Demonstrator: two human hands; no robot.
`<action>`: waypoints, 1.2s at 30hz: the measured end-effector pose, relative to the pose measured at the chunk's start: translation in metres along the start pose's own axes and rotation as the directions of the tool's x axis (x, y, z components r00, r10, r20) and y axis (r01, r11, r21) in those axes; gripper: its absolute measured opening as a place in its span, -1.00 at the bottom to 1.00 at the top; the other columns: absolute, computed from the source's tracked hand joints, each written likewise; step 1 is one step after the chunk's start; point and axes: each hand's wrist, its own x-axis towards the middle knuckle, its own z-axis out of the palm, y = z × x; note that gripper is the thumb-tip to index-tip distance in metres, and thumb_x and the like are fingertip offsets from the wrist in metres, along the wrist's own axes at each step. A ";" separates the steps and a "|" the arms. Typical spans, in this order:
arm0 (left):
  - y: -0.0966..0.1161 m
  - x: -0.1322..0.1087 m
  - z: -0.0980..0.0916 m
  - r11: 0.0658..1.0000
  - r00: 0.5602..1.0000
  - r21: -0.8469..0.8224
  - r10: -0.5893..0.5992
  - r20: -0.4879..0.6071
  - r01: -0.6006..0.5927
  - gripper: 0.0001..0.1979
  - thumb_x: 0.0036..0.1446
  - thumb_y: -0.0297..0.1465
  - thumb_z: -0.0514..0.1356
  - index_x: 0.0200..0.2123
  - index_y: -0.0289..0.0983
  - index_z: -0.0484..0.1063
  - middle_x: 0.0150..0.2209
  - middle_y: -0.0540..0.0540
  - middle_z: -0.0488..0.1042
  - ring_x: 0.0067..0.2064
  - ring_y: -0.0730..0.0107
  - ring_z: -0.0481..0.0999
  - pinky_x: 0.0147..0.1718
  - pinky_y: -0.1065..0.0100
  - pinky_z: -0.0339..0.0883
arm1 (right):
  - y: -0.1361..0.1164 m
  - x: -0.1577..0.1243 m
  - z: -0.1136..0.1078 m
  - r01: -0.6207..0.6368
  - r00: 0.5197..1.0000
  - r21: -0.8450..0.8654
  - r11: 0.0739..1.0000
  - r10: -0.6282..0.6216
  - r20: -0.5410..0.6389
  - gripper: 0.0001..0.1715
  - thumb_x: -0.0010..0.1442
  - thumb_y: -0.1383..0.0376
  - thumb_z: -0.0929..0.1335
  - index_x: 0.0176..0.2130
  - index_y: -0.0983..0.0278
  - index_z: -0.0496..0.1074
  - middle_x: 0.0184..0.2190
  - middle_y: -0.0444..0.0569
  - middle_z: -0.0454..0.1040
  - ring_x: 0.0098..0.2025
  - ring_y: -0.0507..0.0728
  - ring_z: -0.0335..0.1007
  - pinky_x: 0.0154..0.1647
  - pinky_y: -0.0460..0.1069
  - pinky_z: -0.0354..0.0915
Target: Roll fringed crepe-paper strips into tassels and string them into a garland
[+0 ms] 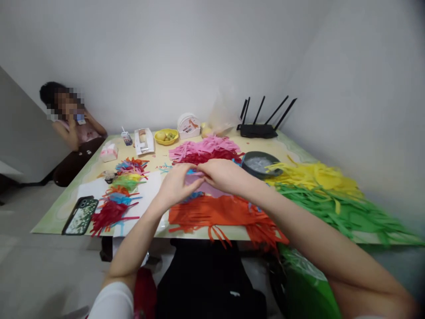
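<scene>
My left hand [177, 182] and my right hand [221, 175] meet fingertip to fingertip over the middle of the table. Both are curled in a pinch, and anything between the fingers is too small or hidden to make out. Below them lie a pale purple sheet [206, 190] and blue strips [194, 196]. An orange fringed sheet [212, 212] lies nearest my body, its strips hanging over the table edge. Beyond my hands are a dark red fringed pile [207, 156] and a pink fringed pile [206, 146].
Yellow [318, 177] and green fringed piles [332, 210] cover the right side, beside a grey bowl [259, 163]. Colourful tassel bunches [113, 212] and a phone [80, 216] lie left. A router [257, 130] and yellow fruit dish [166, 137] stand behind. Another person [79, 128] sits far left.
</scene>
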 end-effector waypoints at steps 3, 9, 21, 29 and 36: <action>0.014 -0.004 0.008 0.997 0.996 -0.048 -0.059 0.073 0.063 -0.81 0.19 -0.33 0.08 -0.37 -0.26 0.43 -0.39 -0.05 0.52 -0.32 0.31 0.48 -0.26 0.34 0.30 | -0.003 -0.020 -0.015 -0.016 1.000 0.079 0.997 0.017 -0.012 -0.85 0.19 0.31 0.32 -0.34 0.28 0.51 -0.43 0.00 0.56 -0.40 0.13 0.43 -0.42 -0.06 0.13; 0.016 -0.012 0.002 0.973 0.985 -0.204 -0.078 0.153 0.108 -0.82 0.12 -0.37 0.01 -0.47 -0.25 0.32 -0.53 0.05 0.32 -0.46 0.43 0.31 -0.45 0.43 0.17 | 0.011 -0.061 -0.017 -0.004 0.996 0.440 0.898 0.042 -0.077 -0.81 0.10 0.33 0.30 -0.28 0.24 0.49 -0.40 -0.11 0.56 -0.40 0.06 0.43 -0.39 -0.10 0.19; 0.029 -0.032 0.005 0.987 0.993 0.151 0.030 0.111 -0.047 -0.43 0.03 -0.38 0.20 0.16 -0.23 0.31 0.21 -0.22 0.34 0.27 0.02 0.24 0.25 0.09 0.07 | 0.002 -0.089 -0.018 -0.067 0.992 0.300 0.952 0.095 -0.080 -0.81 0.03 0.41 0.26 -0.34 0.22 0.42 -0.54 -0.12 0.47 -0.53 0.07 0.33 -0.49 -0.09 0.09; 0.026 -0.020 0.028 0.895 0.932 -0.417 0.003 0.364 0.160 -0.69 0.18 -0.21 0.12 -0.45 -0.31 0.46 -0.48 -0.03 0.47 -0.42 0.38 0.44 -0.41 0.41 0.30 | 0.013 -0.106 -0.028 -0.021 0.995 0.558 0.830 0.069 -0.067 -0.83 0.07 0.35 0.28 -0.31 0.19 0.45 -0.45 -0.14 0.50 -0.45 0.07 0.39 -0.45 -0.09 0.21; 0.017 -0.041 0.020 0.702 0.964 -0.663 -0.144 0.224 0.260 -0.66 -0.01 -0.40 0.16 -0.14 -0.19 0.57 -0.09 -0.09 0.57 -0.18 0.27 0.52 -0.31 0.39 0.35 | 0.004 -0.116 0.014 0.005 0.943 0.854 0.520 0.282 -0.177 -0.59 -0.04 0.45 0.27 -0.19 0.23 0.53 -0.20 -0.06 0.58 -0.18 0.11 0.49 -0.17 -0.04 0.33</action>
